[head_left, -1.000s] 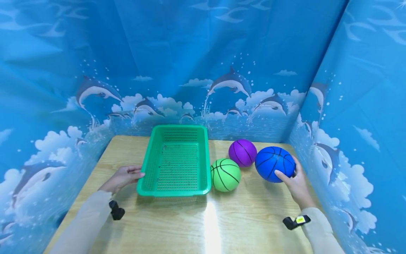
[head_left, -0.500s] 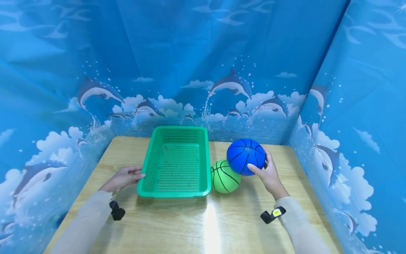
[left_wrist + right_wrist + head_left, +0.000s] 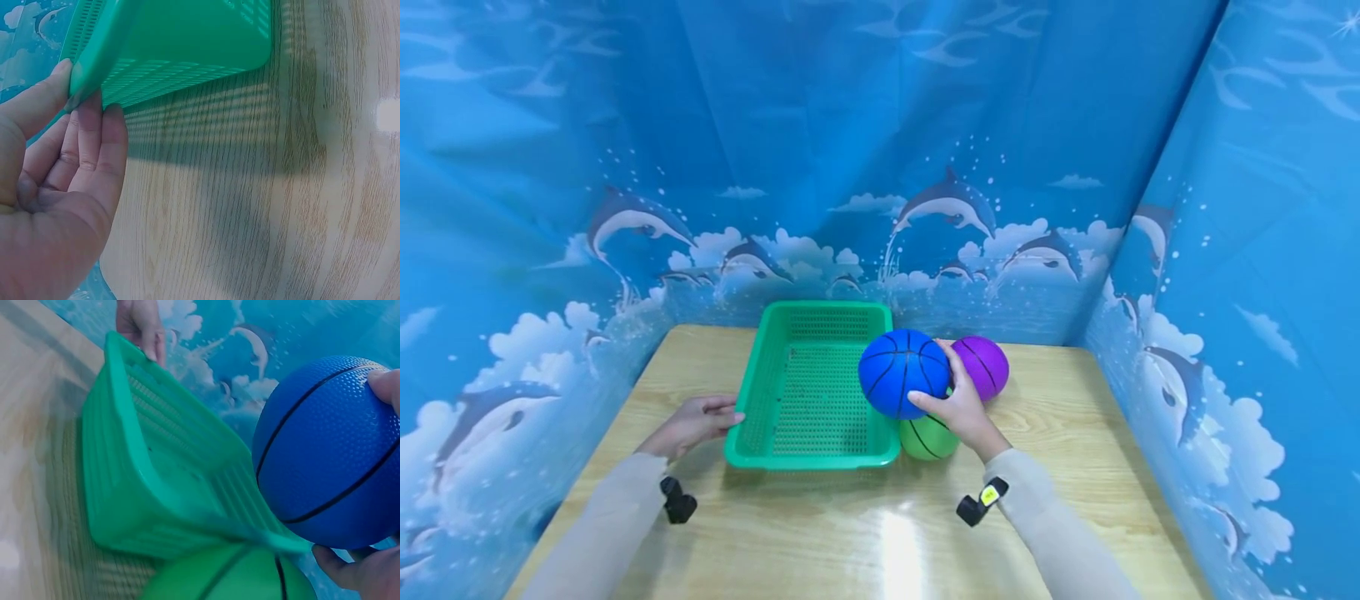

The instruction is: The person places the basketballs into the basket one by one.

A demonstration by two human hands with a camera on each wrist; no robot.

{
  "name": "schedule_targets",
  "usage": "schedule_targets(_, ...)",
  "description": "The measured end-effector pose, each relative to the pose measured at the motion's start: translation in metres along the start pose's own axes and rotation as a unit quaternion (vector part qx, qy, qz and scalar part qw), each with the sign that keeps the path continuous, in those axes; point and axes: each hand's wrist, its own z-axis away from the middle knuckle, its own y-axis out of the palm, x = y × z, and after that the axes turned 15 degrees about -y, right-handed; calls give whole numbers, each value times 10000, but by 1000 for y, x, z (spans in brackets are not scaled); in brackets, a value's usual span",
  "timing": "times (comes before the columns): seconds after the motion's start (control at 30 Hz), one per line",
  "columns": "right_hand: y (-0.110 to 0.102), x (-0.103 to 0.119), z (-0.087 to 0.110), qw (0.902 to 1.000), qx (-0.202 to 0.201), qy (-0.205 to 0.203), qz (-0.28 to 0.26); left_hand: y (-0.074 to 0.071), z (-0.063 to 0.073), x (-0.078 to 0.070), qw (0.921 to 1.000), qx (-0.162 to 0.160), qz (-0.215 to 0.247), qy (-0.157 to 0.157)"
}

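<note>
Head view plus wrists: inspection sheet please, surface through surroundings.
Surface: wooden table, glare spot on the near side.
Job's things: green basket; blue ball held up, overlapping the basket's right rim in the head view; green ball beside that rim, partly hidden; purple ball farther back, right.
Clutter: nothing seen.
Hands: left hand pinches the basket's left rim; right hand grips the blue ball.
Cables: nothing seen.
Surroundings: dolphin-print blue sheeting behind and at both sides.
</note>
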Motion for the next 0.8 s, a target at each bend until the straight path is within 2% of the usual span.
schedule_targets(0.17, 24, -1, -6, 9999, 135, 32, 34, 0, 1, 0, 10000, -35, -7, -63)
schedule_targets(0.43, 61, -8, -11, 9986, 325, 174, -367, 1, 2, 0, 10000, -2, -61, -79)
schedule_targets(0.57, 77, -14, -14, 9992, 289, 248, -141, 1, 2, 0, 9999, -22, -74, -94)
schedule_targets(0.8, 103, -21, -18, 9990, 254, 130, 348, 1, 2, -1, 9998, -66, -89, -145)
